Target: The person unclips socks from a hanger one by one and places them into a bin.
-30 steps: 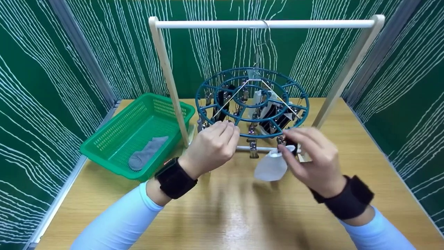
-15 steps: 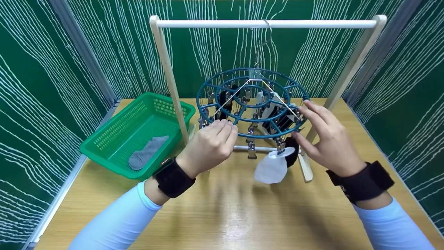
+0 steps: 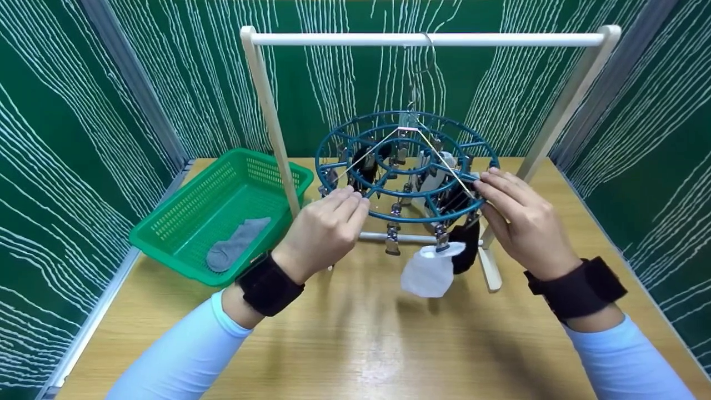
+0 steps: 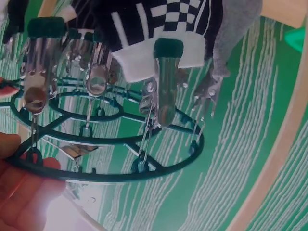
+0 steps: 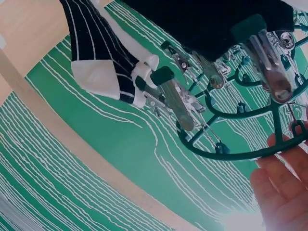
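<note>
Basket [image 3: 183,214] holds one grey sock [image 3: 236,244].

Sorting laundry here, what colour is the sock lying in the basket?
Grey; the sock lies in the green basket, clearest in the head view.

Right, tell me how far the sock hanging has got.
Done: a white sock and several dark socks already hang from clips on the round hanger. In hand: the left hand and right hand both grip the hanger's outer ring, neither holding a sock. Left: one grey sock lies in the green basket.
</note>
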Action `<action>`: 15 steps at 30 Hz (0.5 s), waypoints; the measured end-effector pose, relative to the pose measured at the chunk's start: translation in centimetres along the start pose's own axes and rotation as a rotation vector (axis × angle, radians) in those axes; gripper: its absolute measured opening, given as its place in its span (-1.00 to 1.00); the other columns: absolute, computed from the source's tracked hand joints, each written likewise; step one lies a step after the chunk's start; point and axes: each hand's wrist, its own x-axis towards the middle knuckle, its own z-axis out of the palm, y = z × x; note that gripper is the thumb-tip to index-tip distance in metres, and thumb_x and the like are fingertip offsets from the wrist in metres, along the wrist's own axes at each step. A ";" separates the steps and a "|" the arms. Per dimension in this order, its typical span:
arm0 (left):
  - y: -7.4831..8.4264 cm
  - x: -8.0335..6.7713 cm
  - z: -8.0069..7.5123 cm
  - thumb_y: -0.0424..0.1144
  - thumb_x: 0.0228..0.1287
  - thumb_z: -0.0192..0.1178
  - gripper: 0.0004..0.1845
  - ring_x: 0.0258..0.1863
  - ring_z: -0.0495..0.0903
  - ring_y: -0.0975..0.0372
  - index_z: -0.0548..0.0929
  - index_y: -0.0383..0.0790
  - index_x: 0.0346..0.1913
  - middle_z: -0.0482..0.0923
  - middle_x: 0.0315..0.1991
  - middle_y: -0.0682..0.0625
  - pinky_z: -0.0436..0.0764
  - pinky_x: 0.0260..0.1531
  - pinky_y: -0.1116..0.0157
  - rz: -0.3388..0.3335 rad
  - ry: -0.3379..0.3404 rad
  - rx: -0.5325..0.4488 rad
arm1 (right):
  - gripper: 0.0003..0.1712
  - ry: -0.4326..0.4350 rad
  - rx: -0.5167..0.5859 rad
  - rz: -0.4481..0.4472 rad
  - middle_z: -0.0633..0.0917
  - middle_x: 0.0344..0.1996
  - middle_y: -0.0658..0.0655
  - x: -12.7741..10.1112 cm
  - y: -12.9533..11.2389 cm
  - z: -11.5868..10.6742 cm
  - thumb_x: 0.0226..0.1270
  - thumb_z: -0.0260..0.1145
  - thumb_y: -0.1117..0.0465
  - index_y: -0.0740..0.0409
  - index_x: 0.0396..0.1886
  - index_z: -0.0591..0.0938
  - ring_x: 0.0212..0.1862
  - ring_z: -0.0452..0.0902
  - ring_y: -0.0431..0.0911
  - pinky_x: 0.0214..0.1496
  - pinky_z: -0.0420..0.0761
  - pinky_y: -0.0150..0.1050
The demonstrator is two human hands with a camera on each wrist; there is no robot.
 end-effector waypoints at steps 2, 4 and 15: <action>-0.2 -0.1 -0.1 -0.44 0.32 0.51 -0.88 -0.12 0.90 0.12 0.85 -0.34 -0.11 0.88 -0.18 -0.12 0.84 0.02 0.24 -0.009 -0.010 0.009 | -0.47 0.030 0.021 -0.009 0.76 0.20 0.42 0.0 -0.3 0.0 0.22 0.49 0.61 0.40 0.22 0.74 0.28 0.67 0.38 0.69 0.29 -0.37; -0.4 -0.3 -0.1 -0.45 0.32 0.51 -0.87 -0.11 0.90 0.11 0.85 -0.35 -0.10 0.88 -0.17 -0.13 0.84 0.01 0.24 -0.020 -0.015 0.012 | -0.60 0.049 0.032 -0.021 0.77 0.17 0.43 0.0 -0.6 0.0 0.37 0.46 0.51 0.41 0.20 0.75 0.25 0.67 0.39 0.69 0.30 -0.36; -2.0 -1.1 0.4 -0.50 0.37 0.43 -0.88 -0.08 0.90 0.05 0.83 -0.41 -0.07 0.87 -0.14 -0.20 0.84 0.02 0.21 -0.104 -0.038 -0.048 | -0.51 0.116 0.063 -0.079 0.84 -0.01 0.39 0.3 -2.3 0.3 0.75 0.18 0.04 0.38 0.05 0.82 0.04 0.73 0.34 0.58 0.34 -0.53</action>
